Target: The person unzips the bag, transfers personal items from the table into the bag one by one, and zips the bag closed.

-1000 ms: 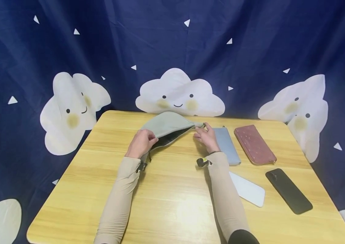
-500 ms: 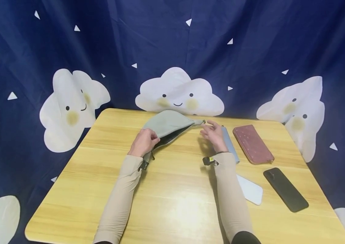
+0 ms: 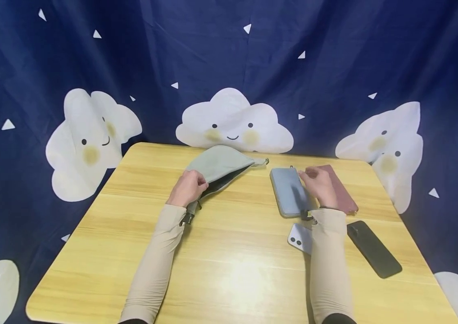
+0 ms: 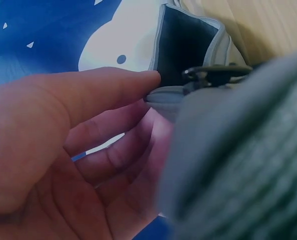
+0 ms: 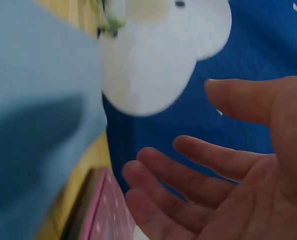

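Nearest, at the lower right of the head view, a black phone (image 3: 374, 249) is lying on the wooden table (image 3: 229, 288), and a pale phone (image 3: 301, 236) is showing only its camera end past the right sleeve (image 3: 330, 261). Just beyond, right of centre, a blue wallet (image 3: 287, 191) is lying flat, with a red wallet (image 3: 344, 191) to its right. The right hand (image 3: 319, 182) is hovering about these wallets, holding nothing, its thumb standing well apart from its loosely bent fingers. Farther up, left of centre, the left hand (image 3: 188, 186) is pinching the rim of a grey-green bag (image 3: 218, 164), whose dark mouth is gaping. Behind everything, a blue curtain (image 3: 196, 45) is hanging.

The step in hand seems to be choosing an item while keeping the bag open; the next move probably calls for closing the right fingers around a wallet and keeping the left pinch steady.
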